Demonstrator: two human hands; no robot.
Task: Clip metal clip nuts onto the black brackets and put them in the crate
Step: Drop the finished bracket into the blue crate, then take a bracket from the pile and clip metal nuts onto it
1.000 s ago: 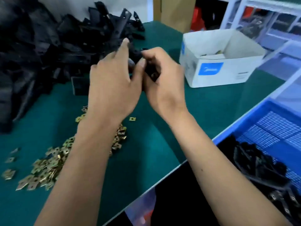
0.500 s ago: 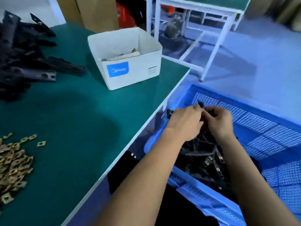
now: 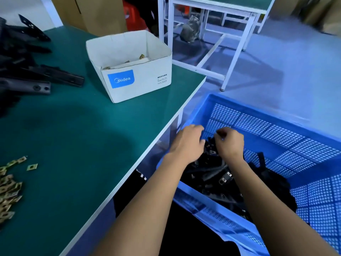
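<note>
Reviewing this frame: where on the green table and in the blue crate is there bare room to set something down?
Free: the green table between the white box, the clip nuts and its near edge; the blue crate's far mesh floor. Crowded: the table's left, under the loose brackets; the crate's near side, where both hands hover over the finished brackets.

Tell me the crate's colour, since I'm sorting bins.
The crate is blue with perforated walls, seen in the head view.

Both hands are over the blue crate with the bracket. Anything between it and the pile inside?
Nothing visible. The left hand and right hand are inside the blue crate, directly above the pile of brackets. The bracket between them is mostly hidden, so the grip is unclear.
</note>
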